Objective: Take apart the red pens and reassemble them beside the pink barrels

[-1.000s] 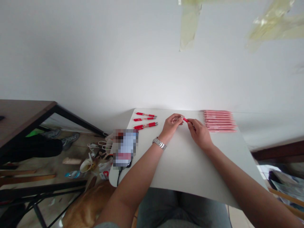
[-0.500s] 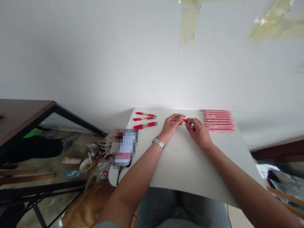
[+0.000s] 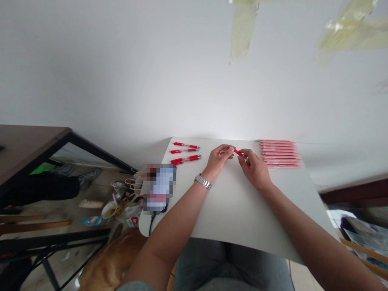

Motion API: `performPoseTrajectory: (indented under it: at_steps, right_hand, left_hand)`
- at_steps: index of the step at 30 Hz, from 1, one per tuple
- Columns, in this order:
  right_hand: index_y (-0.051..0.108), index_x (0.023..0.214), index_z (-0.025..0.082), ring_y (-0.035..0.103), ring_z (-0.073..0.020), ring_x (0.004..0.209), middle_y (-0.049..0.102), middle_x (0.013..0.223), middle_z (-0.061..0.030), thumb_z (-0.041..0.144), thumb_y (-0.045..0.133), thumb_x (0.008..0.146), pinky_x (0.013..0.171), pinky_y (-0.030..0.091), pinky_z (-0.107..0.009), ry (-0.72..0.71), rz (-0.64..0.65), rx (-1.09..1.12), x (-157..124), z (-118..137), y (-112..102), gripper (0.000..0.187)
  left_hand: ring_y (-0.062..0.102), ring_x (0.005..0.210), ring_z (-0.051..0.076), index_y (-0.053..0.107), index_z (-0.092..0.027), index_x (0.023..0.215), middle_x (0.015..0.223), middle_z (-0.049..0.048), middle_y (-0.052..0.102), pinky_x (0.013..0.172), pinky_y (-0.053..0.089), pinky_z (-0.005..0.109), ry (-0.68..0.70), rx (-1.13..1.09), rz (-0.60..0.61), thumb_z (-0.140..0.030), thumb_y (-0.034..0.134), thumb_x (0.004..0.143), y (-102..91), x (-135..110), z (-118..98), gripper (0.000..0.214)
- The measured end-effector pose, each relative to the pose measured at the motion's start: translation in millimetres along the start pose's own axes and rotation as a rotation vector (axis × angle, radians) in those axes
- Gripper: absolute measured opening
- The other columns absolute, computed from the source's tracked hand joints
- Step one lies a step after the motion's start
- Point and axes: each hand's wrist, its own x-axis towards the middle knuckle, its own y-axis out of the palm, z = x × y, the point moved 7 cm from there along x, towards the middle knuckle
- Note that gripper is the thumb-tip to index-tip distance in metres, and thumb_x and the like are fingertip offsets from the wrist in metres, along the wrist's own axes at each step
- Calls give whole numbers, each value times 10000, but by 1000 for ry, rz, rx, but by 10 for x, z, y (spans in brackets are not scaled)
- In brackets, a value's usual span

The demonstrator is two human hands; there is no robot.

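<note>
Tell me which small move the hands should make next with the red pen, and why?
Probably the left hand should lay the red pen beside the row of red pens at the left of the table. The right hand pinches its other end now, and that row lies on the left hand's side. Whether the pen is finished, I cannot tell.
</note>
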Motion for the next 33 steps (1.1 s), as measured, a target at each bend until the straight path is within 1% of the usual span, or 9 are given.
performPoseTrajectory:
  at_steps: [5,9,12,18,26,30,33]
  right_hand:
    - [649,1219,210,660,-186,717,748,1014,-89,422,473,1054,631,448,-286,-24,-4,-6,1,18,1,321]
    - [646,1217,215,657,-182,715,749,1013,-79,403,484,1052,634,447,-282,-36,-1,-3,-4,17,8,298]
    - [641,1225,221,663,-188,722,749,1022,-79,405,486,1051,636,448,-284,-25,5,1,-6,2,10,297]
    - [641,1217,218,664,-189,708,750,1016,-85,423,485,1048,613,433,-283,7,12,6,-7,-23,17,309]
    - [637,1213,217,669,-194,728,743,995,-83,446,477,1045,624,435,-287,16,1,4,-10,-36,14,326]
    - [639,1204,212,664,-192,724,741,986,-85,454,473,1047,625,433,-288,22,0,13,-10,-33,7,334]
    - [642,1198,208,655,-189,708,741,966,-85,469,471,1045,614,426,-286,26,-10,20,-6,-40,2,347]
  left_hand:
    - [683,856,138,765,-188,1006,1095,81,756,819,570,290,2,-21,-15,-541,784,845,-10,21,28,388]
    - [689,916,148,778,-199,1040,1166,89,753,844,576,290,8,-38,-17,-530,786,850,-14,25,37,382]
    - [687,922,145,794,-207,1066,1176,88,754,860,578,293,0,-54,-18,-509,785,858,-14,26,45,367]
    - [680,845,123,811,-203,1073,1129,77,761,875,574,305,-42,-129,-55,-489,815,830,-34,38,81,375]
    - [670,856,112,807,-203,1100,1082,70,752,862,569,280,-74,-207,-109,-454,822,822,-84,43,101,375]
    - [665,835,105,803,-201,1053,1003,54,740,857,570,268,-35,-251,-162,-420,828,812,-128,48,76,326]
    - [654,807,97,797,-196,992,930,38,725,841,565,259,14,-219,-174,-385,799,834,-160,46,35,246]
